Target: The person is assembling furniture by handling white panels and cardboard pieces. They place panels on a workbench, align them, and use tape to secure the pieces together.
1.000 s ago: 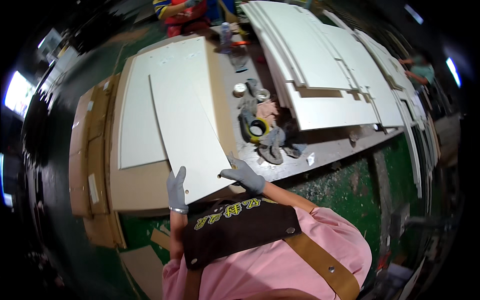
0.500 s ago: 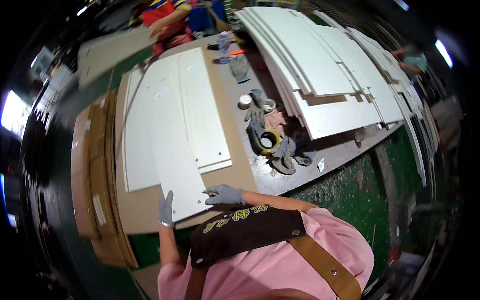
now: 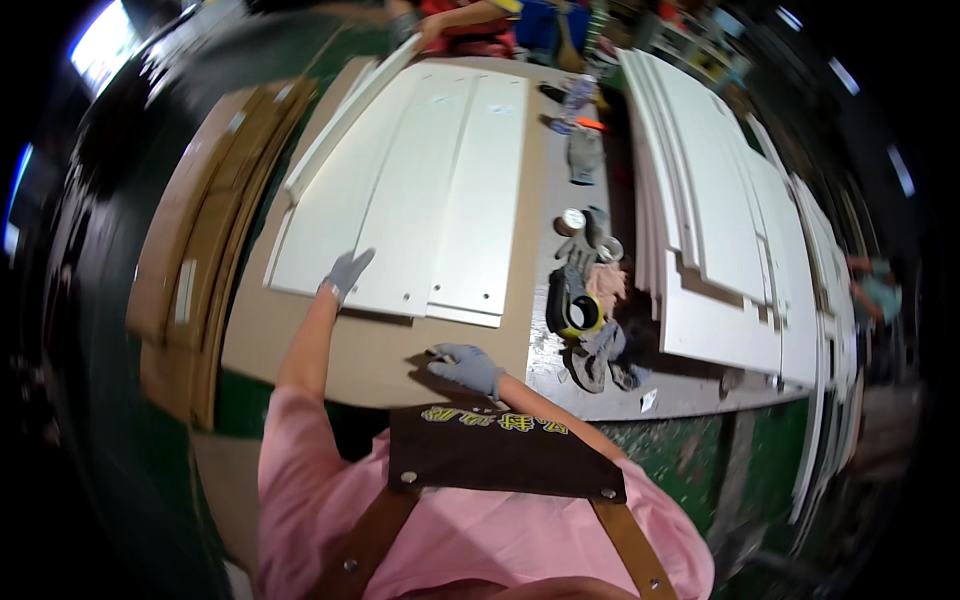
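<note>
White panels [image 3: 410, 195] with small holes near their front edge lie side by side on a brown cardboard sheet [image 3: 300, 340]. My left hand [image 3: 350, 274], in a grey glove, rests at the front part of the left panels with its fingers stretched out. Nearer to me, my right hand [image 3: 466, 368], gloved the same way, is over the bare cardboard, fingers apart and holding nothing. At the far left, another person's hands [image 3: 425, 32] hold a long white board [image 3: 350, 120], tilted on its edge along the left side of the panels.
Right of the cardboard, the grey tabletop [image 3: 545, 350] bears a yellow-and-black tape dispenser [image 3: 578, 314], tape rolls [image 3: 572, 221], loose gloves [image 3: 585, 155] and a pink rag [image 3: 606, 285]. A tall stack of white panels [image 3: 720, 200] stands farther right. Folded cartons [image 3: 195, 220] stand at the left.
My right hand has let go of the white panel, which now lies among the others. My left hand has moved forward. The other person has brought a board to the panels' left side.
</note>
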A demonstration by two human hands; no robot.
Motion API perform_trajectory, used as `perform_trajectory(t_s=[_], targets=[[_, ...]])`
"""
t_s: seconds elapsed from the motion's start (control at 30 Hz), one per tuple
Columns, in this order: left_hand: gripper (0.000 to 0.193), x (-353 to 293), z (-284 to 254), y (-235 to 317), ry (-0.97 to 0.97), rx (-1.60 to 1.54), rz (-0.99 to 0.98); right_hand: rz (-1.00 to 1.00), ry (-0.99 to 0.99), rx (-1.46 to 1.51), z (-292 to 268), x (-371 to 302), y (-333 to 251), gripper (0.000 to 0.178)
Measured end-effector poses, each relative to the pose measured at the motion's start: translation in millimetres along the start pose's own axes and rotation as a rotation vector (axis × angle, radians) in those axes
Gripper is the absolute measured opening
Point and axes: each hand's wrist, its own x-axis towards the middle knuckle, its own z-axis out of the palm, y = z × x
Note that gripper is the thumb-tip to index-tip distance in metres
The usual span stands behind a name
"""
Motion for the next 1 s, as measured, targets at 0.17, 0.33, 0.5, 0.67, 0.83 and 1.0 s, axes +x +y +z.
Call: perform_trajectory(t_s=[0.17,0.33,0.5,0.67,0.83,1.0], targets=[[0.085,47,13,-14,0.102,0.154,0.162,0.099,0.086,0.096,-7,-25,31,0.044],[0.072,52,14,3,0.179,0.583,0.141,0.126,0.189,0.330,0,-40,60,0.042],[0.065,2,29,1,0.393,0.814,0.533,0.210,0.249,0.372,2,-54,75,0.040],[0.071,-50,67,-29,0.308,0.918,0.690,0.321,0.322,0.477,-8,-63,89,0.039],[0.071,-91,101,-32,0.186,0.840,0.685,0.376,0.311,0.461,-11,-70,105,0.038],[0.068,-108,114,-29,0.243,0.731,0.662,0.258,0.333,0.523,-12,-80,101,0.037]])
